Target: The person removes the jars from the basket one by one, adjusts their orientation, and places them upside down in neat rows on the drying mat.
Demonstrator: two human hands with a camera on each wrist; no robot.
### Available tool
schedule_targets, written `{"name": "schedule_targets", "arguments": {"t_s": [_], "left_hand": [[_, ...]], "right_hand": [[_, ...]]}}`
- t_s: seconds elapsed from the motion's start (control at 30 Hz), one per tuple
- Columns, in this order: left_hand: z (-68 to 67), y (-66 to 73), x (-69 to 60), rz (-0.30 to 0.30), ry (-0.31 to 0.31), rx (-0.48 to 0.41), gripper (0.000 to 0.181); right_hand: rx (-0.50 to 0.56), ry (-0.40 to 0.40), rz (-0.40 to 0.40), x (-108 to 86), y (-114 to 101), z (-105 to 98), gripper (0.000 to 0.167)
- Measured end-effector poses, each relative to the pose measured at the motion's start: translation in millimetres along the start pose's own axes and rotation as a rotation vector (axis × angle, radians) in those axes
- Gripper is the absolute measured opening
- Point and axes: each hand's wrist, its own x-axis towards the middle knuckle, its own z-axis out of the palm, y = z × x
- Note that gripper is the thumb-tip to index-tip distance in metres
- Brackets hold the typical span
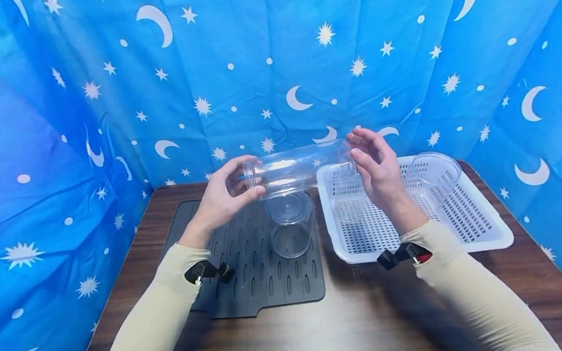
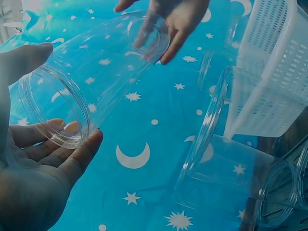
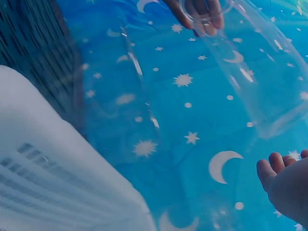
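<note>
My left hand [image 1: 224,194] grips a clear plastic jar [image 1: 292,169] around its ridged rim, thumb on one side and fingers on the other. The jar lies nearly level in the air, its rim toward the left hand. At its base end is my right hand [image 1: 378,167], fingers loosely bent. A narrow gap shows between those fingers [image 3: 276,163] and the base in the right wrist view. Below the held jar, another clear jar [image 1: 290,239] stands upright on a black ribbed mat [image 1: 240,279].
Right of the mat stands a white perforated basket [image 1: 487,244] with clear containers in it. One clear container [image 1: 436,170] rises above its far right side. The wooden table [image 1: 344,326] meets a blue curtain [image 1: 249,44] with moons and stars.
</note>
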Motion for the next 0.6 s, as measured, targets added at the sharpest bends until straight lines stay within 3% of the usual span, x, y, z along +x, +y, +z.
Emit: {"name": "schedule_targets", "arguments": {"t_s": [0.17, 0.43, 0.6], "left_hand": [[0.6, -0.5, 0.4, 0.004, -0.002, -0.003, 0.059], [2.3, -1.2, 1.8, 0.007, -0.005, -0.016, 0.057], [3.9, -1.5, 1.2, 0.005, -0.009, -0.001, 0.056]], "right_hand": [[0.133, 0.014, 0.058, -8.3, 11, 4, 0.051], [0.214, 0.022, 0.107, -17.4, 22, 10, 0.055], [0.368, 0.007, 0.148, -21.0, 27, 12, 0.049]]}}
